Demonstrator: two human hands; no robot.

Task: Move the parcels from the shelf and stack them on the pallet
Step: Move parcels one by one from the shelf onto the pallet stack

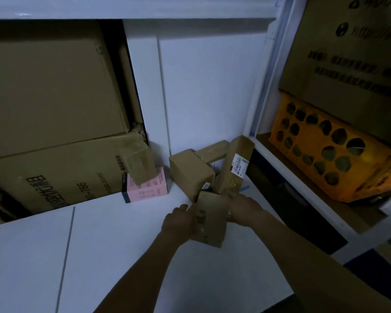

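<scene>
White panelled wall (208, 86) rises behind a flat white surface (122, 233), where a cluster of brown parcels sits near the right corner. In the foreground the left hand (178, 224) and right hand (244, 211) clamp a small brown parcel (212, 220) between them, fingers curled against its opposite sides; it stands on end just in front of the cluster, and whether its lower edge touches the surface cannot be told. Behind it a tall labelled parcel (235, 163) leans upright, a blocky parcel (190, 172) sits just to its left, and a flat parcel (212, 150) lies at the back against the wall. Further left a pink box (147, 188) rests on the surface with a taped parcel (139, 164) tilted on top of it. Two large cartons (50, 96) are stacked beyond the surface's left edge. On the right, a white shelf rack (303, 195) holds a yellow crate (325, 154) with round holes; dark shapes show through them, too dim to identify. A printed carton (348, 53) sits on top of the crate.
</scene>
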